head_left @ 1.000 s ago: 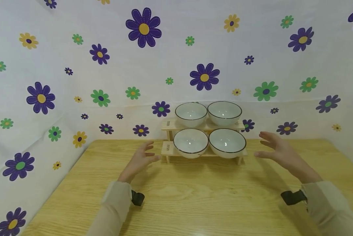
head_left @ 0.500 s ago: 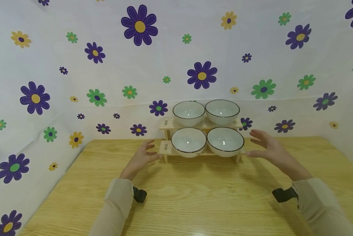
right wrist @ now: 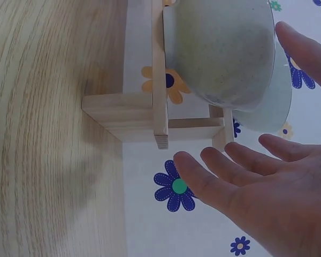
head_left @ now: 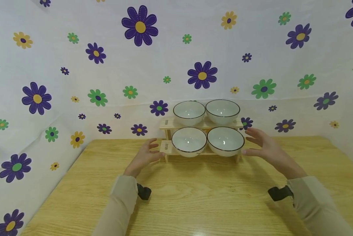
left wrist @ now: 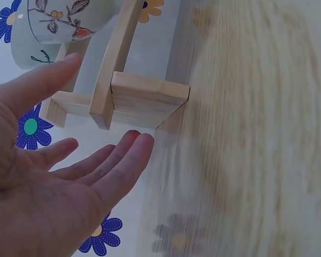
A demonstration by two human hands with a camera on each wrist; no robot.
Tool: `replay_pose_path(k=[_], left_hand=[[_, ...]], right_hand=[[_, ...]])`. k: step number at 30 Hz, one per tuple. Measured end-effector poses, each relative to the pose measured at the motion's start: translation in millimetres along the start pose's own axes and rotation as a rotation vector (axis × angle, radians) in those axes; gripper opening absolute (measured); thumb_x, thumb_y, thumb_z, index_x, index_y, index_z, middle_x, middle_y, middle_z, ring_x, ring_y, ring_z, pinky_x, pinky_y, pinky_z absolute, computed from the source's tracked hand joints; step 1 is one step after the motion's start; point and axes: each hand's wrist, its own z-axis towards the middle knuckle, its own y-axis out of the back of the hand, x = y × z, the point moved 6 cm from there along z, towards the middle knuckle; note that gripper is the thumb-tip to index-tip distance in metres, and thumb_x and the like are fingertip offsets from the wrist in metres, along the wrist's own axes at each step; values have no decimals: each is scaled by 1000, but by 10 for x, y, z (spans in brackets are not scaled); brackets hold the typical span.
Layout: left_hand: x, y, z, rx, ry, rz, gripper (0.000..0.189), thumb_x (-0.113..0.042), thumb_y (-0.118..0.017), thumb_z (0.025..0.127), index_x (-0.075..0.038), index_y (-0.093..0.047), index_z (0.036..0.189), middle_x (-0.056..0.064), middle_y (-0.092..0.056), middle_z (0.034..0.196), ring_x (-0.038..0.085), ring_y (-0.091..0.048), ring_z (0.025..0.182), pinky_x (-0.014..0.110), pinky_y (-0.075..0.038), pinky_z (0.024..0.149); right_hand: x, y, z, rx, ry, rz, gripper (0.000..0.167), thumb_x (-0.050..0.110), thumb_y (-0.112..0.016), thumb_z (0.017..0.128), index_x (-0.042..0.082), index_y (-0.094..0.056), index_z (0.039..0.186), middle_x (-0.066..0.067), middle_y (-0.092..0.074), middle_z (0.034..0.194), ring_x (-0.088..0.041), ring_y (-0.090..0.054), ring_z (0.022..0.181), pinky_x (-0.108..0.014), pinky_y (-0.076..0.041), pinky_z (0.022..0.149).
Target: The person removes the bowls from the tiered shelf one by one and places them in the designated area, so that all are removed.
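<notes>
A two-tier wooden rack stands at the back of the table, with two white dark-rimmed bowls on each tier. On the lower tier are the front left bowl and the front right bowl; behind and above sit the back left bowl and the back right bowl. My left hand is beside the rack's left end, fingers spread and holding nothing. On the other side, my right hand is close to the front right bowl, thumb and fingers apart. Its wrist view shows a gap between the fingertips and the rack.
The wooden table stretches in front of the rack. A white cloth with printed flowers hangs behind and along the sides. A dark strap shows at the right cuff, another dark strap at the left.
My right hand has moved left, closer to the front right bowl. The left hand has shifted slightly right toward the rack. Bowls and rack stay in place; the head view has shifted a little.
</notes>
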Motion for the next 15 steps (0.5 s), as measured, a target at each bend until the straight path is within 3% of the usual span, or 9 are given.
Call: replay_pose_path(k=[8, 15], left_hand=[[-48, -91, 64, 23, -18, -16, 84, -16, -70, 97, -3, -20, 163, 30, -28, 162, 49, -39, 142, 57, -43, 112], [-36, -111, 149, 17, 9, -69, 84, -7, -69, 97, -2, -17, 163, 31, -25, 162, 48, -42, 141, 54, -46, 110]], right_hand=[[19, -57, -2, 22, -1, 34, 95, 12, -75, 95, -6, -9, 161, -32, -14, 166, -57, -20, 148, -76, -28, 110], [47, -95, 30, 26, 29, 44, 97, 10, -77, 93, -8, -10, 160, -34, -14, 165, -58, -22, 146, -72, -31, 111]])
